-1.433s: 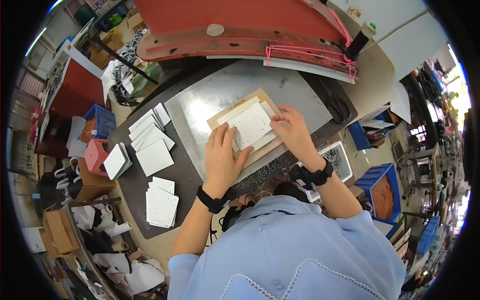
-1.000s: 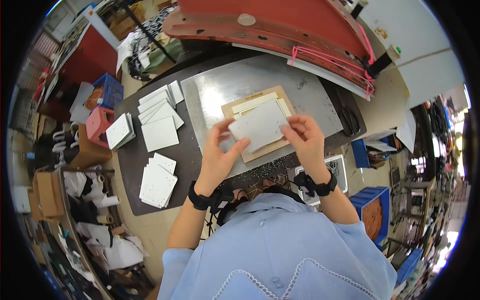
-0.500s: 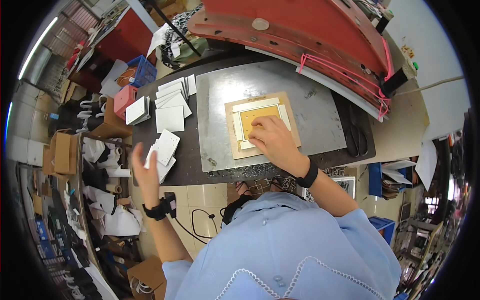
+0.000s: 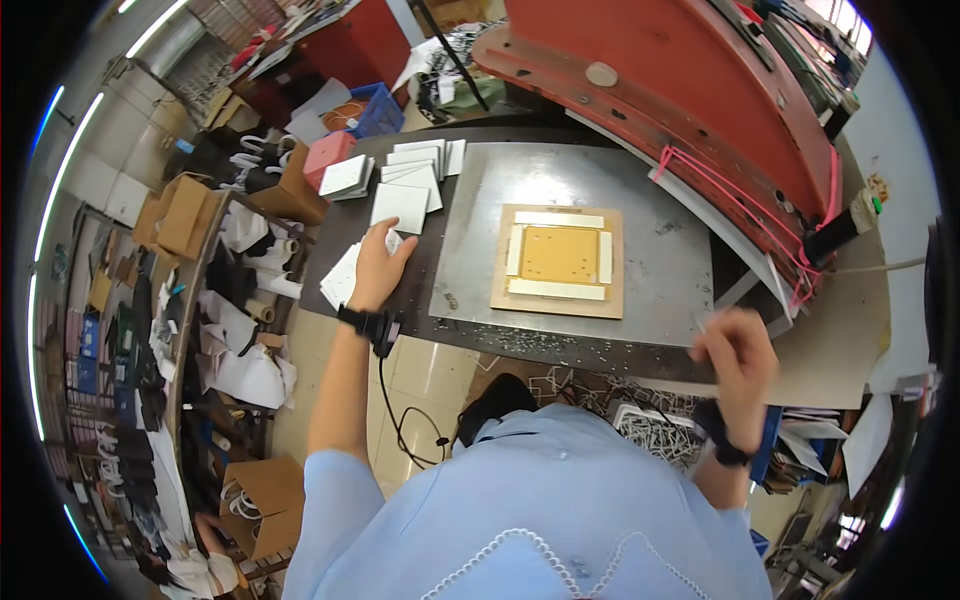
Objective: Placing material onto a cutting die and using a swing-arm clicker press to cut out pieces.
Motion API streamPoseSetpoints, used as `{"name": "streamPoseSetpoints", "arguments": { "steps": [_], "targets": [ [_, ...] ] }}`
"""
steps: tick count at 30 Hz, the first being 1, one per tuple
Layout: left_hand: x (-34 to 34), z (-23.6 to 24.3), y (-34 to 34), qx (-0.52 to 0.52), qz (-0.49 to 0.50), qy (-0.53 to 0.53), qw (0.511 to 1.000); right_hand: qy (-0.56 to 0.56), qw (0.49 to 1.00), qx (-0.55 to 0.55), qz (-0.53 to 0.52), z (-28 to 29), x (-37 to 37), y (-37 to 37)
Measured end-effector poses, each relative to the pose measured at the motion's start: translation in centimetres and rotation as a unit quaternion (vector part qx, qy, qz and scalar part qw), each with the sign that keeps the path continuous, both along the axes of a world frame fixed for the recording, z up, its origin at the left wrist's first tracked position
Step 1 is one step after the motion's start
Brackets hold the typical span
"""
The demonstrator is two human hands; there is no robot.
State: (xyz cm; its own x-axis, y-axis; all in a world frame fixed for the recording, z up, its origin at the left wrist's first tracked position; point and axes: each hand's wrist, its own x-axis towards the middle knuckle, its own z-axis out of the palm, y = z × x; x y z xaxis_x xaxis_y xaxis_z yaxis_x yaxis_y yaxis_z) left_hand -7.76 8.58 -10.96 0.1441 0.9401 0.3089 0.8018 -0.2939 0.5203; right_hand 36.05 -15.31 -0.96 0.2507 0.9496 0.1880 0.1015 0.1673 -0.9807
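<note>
My left hand (image 4: 378, 268) is open, fingers apart, over a loose pile of white perforated cards (image 4: 341, 280), its fingertips at the near edge of a square white card (image 4: 398, 208). Whether it touches them I cannot tell. My right hand (image 4: 740, 365) is off the plate's right corner, slightly blurred, with its fingers curled together; anything in them is too small to make out. Between the hands, a wooden die board (image 4: 612, 240) lies on a grey metal plate (image 4: 470, 215). Pale strips (image 4: 556, 290) frame its yellow middle (image 4: 560, 254), which has small holes.
A red machine arm (image 4: 640, 60) with a pink cord (image 4: 735, 210) overhangs the far right of the table. More white cards (image 4: 345, 177) stand stacked at the far left, near a pink box (image 4: 328, 155) and a blue crate (image 4: 375, 110). Small scraps (image 4: 560, 345) litter the front edge.
My right hand has left the die board and moved right, past the plate. My left hand has moved from beside the pile to over the cards. The view has shifted.
</note>
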Motion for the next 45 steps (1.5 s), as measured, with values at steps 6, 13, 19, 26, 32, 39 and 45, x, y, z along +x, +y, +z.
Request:
{"name": "streamPoseSetpoints", "arguments": {
  "steps": [6,13,19,26,32,39,45],
  "targets": [
    [-3.0,-1.8,6.6,-0.005,0.116,0.101,0.988,-0.34,0.906,-0.251,-0.034,-6.5,7.3,-14.1],
    [-1.5,-3.3,7.8,0.0,0.125,0.104,0.987,-0.329,0.906,-0.247,-0.099,-4.2,4.3,-13.3],
    [-0.1,-2.2,6.6,-0.039,0.154,0.037,0.987,-0.345,0.935,-0.086,-0.015,-3.1,-0.5,-3.4],
    [-2.9,-1.1,7.4,0.04,0.061,0.0,0.997,-0.305,0.95,-0.041,0.055,-3.9,-6.9,2.7],
    [2.1,7.3,1.7,0.085,0.01,-0.345,0.935,-0.087,0.982,-0.166,0.022,-4.4,-10.9,4.6],
    [6.5,4.4,-7.1,-0.342,-0.22,-0.352,0.843,0.07,0.984,-0.157,0.034,-3.4,-14.6,6.4],
    [9.3,3.4,-6.4,-0.257,-0.251,-0.295,0.885,0.006,0.968,-0.246,-0.047,-4.6,-10.0,7.6]
  ]
}}
